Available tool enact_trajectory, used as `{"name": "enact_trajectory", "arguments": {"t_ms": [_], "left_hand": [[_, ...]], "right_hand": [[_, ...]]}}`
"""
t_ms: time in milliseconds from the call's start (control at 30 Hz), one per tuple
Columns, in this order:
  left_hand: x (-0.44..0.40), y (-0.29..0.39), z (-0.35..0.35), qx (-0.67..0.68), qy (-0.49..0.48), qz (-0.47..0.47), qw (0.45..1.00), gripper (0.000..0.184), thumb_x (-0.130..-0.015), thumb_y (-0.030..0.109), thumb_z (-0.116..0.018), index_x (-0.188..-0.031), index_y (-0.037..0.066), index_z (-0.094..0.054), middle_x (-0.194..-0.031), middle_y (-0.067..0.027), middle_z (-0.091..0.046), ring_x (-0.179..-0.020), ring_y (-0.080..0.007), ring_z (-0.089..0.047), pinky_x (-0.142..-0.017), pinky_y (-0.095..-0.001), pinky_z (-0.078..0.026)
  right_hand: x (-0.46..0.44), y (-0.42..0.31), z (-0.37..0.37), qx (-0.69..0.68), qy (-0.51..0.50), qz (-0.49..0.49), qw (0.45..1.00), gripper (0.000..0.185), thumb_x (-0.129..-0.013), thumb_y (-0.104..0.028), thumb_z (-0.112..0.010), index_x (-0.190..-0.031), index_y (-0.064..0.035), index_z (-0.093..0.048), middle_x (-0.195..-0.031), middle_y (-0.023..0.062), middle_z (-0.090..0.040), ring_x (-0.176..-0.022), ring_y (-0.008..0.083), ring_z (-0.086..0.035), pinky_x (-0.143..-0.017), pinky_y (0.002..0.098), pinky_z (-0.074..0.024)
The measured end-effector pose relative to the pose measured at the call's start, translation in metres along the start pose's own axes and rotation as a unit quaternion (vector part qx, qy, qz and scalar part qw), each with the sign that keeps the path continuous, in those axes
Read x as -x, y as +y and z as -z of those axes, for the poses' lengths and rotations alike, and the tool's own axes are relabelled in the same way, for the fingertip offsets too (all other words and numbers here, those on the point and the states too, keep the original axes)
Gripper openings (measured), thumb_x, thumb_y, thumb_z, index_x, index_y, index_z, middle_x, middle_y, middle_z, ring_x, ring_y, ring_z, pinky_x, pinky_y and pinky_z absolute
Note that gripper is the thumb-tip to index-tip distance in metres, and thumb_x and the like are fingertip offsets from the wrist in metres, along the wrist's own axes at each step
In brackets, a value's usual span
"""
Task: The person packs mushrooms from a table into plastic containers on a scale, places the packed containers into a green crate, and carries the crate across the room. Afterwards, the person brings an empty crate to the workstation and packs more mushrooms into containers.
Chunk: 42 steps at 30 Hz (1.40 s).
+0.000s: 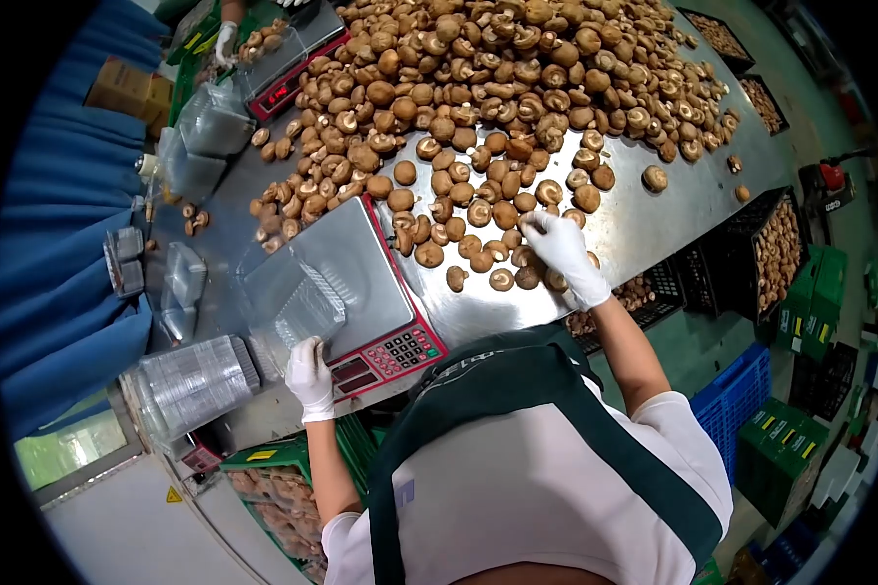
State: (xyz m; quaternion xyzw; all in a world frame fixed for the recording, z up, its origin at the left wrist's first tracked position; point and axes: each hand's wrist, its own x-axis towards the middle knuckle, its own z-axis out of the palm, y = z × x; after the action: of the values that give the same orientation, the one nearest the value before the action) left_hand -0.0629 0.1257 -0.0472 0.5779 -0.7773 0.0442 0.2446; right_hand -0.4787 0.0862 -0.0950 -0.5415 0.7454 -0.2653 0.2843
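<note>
My left hand [309, 379], in a white glove, is closed at the near edge of a clear plastic tray [311, 304]. That tray rests on the steel plate of a red-framed weighing scale [358, 255]. Its inside shows no mushrooms. My right hand [566, 257], also gloved, reaches into loose brown mushrooms [480, 213] spread on the steel table [498, 310]. The fingers are bent together around a mushroom, which they partly hide. More mushrooms lie close to the fingertips on the left and below the palm.
A large mushroom heap [517, 68] covers the far table. Stacked clear trays [193, 382] stand left of the scale. Another person's gloved hand [226, 44] is near a second scale [288, 83]. Black crates of mushrooms [778, 249] and green boxes [812, 307] stand at right.
</note>
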Motion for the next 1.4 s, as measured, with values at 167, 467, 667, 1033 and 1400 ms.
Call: {"name": "enact_trajectory", "arguments": {"t_ms": [167,467,667,1033,1400], "left_hand": [[-0.011,0.024,0.023,-0.007,-0.055,0.021,0.998,0.026,-0.070,0.009,-0.069,-0.095,0.007,-0.061,-0.093,-0.0094,-0.061,-0.084,-0.0273,-0.059,-0.072,-0.0348,-0.047],[-0.040,0.163,-0.037,0.223,-0.065,0.056,0.971,0.025,-0.074,0.009,-0.067,-0.097,0.003,-0.061,-0.102,-0.0128,-0.061,-0.093,-0.0276,-0.060,-0.081,-0.0335,-0.048],[-0.093,0.190,-0.125,0.258,-0.070,0.050,0.962,0.024,-0.079,0.013,-0.062,-0.101,0.003,-0.060,-0.103,-0.0132,-0.060,-0.097,-0.0275,-0.058,-0.084,-0.0326,-0.046],[-0.182,0.223,-0.241,0.000,-0.247,-0.032,0.968,0.044,-0.075,0.033,-0.061,-0.113,0.010,-0.055,-0.091,-0.0135,-0.062,-0.090,-0.0310,-0.056,-0.078,-0.0386,-0.046],[-0.099,0.233,-0.148,0.812,-0.117,0.409,0.400,0.037,-0.090,0.016,-0.047,-0.124,0.004,-0.043,-0.116,-0.0147,-0.054,-0.105,-0.0238,-0.055,-0.088,-0.0386,-0.045]], "right_hand": [[-0.049,-0.014,0.000,0.182,0.032,0.061,0.981,0.042,-0.075,-0.031,-0.064,-0.111,-0.0113,-0.054,-0.087,0.0136,-0.064,-0.081,0.0269,-0.063,-0.066,0.0394,-0.0499],[-0.072,-0.003,0.009,0.024,-0.056,-0.008,0.998,0.033,-0.073,-0.024,-0.064,-0.099,-0.0044,-0.060,-0.087,0.0127,-0.064,-0.075,0.0246,-0.063,-0.067,0.0336,-0.0490],[-0.042,0.039,0.046,-0.451,-0.137,-0.112,0.875,0.023,-0.082,-0.010,-0.056,-0.103,-0.0013,-0.061,-0.088,0.0009,-0.063,-0.073,0.0061,-0.056,-0.061,0.0183,-0.0447],[-0.034,0.069,0.054,-0.527,-0.195,-0.146,0.814,0.017,-0.086,-0.016,-0.059,-0.091,-0.0007,-0.064,-0.087,0.0028,-0.065,-0.078,0.0076,-0.057,-0.072,0.0203,-0.0440],[-0.054,0.026,0.047,-0.468,-0.179,-0.067,0.863,0.019,-0.088,-0.018,-0.055,-0.096,-0.0022,-0.063,-0.086,0.0031,-0.063,-0.081,0.0074,-0.057,-0.072,0.0203,-0.0443]]}}
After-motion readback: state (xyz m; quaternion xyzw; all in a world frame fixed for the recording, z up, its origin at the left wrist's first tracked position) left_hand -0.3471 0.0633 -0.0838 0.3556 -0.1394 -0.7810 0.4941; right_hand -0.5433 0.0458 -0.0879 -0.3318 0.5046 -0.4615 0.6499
